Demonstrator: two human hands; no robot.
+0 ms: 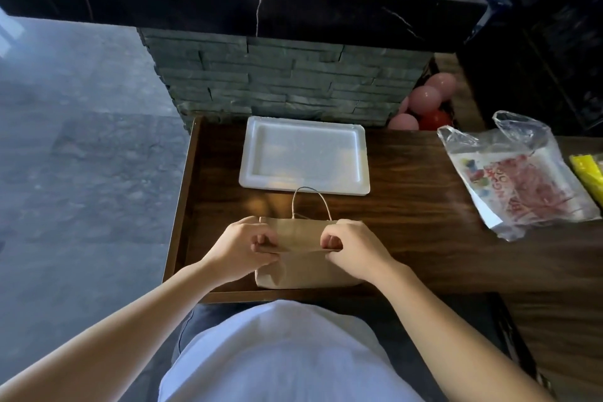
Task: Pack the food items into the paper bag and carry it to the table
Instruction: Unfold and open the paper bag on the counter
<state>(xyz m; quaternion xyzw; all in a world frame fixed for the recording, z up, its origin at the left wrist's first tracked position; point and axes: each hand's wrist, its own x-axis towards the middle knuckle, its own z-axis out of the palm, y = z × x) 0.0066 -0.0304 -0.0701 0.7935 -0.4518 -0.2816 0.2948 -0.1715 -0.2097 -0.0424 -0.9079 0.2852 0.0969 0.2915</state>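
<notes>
Paper bag (303, 268) at table's (408, 206) near edge, top pinched shut by left hand (243, 250) and right hand (354, 246), white tray (305, 186) just beyond, plastic bag (522, 179) toward right edge.

Brown paper bag (301, 259) stood near the wooden table's (408, 206) front edge; top folded shut, one twine handle (310, 202) raised behind the fold.

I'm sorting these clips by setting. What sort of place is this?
Probably a small shop or eatery counter. A wooden counter sits against a stone-clad bar topped with dark marble, with a white foam tray and a paper bag held by both hands.
</notes>
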